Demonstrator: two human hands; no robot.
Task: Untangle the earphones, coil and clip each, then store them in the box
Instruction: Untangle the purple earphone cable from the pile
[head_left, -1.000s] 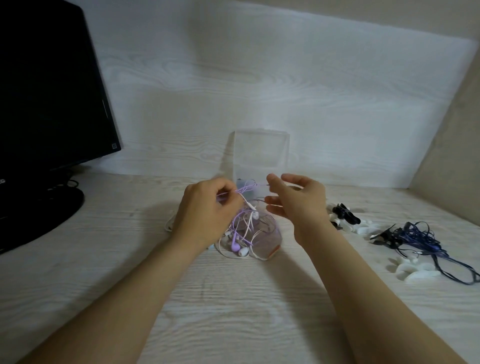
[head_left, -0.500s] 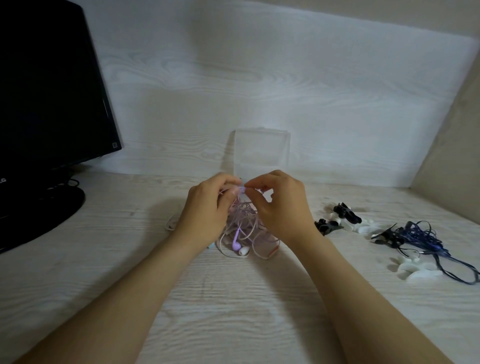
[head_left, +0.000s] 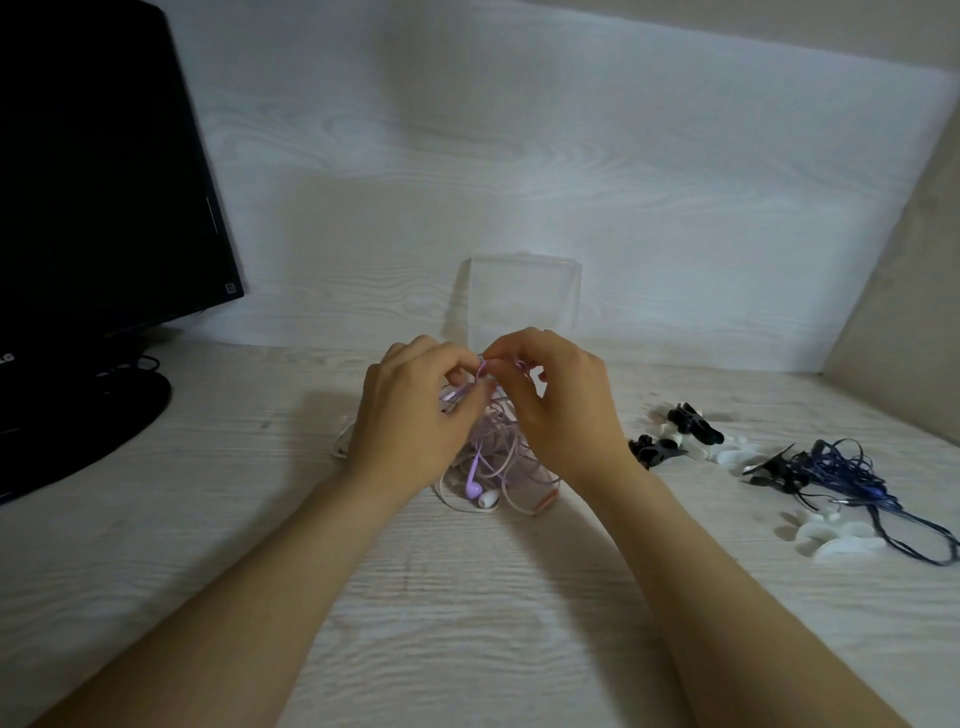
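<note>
Left grip (head_left: 415, 415) and right grip (head_left: 563, 410), fingertips meeting, each pinch a purple strand at the top of the tangled purple and white earphones (head_left: 493, 457). The tangle lies on the table (head_left: 467, 613), just in front of the clear box (head_left: 524, 296). To the right lie black clips (head_left: 688, 423), white clips (head_left: 836, 540) and dark blue earphones (head_left: 841, 467); a monitor (head_left: 93, 182) stands far left.

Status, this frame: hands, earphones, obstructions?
Left hand and right hand both pinch tangled purple-and-white earphone cables. Clear plastic box behind them. Dark blue earphone tangle right, out of the way.
</note>
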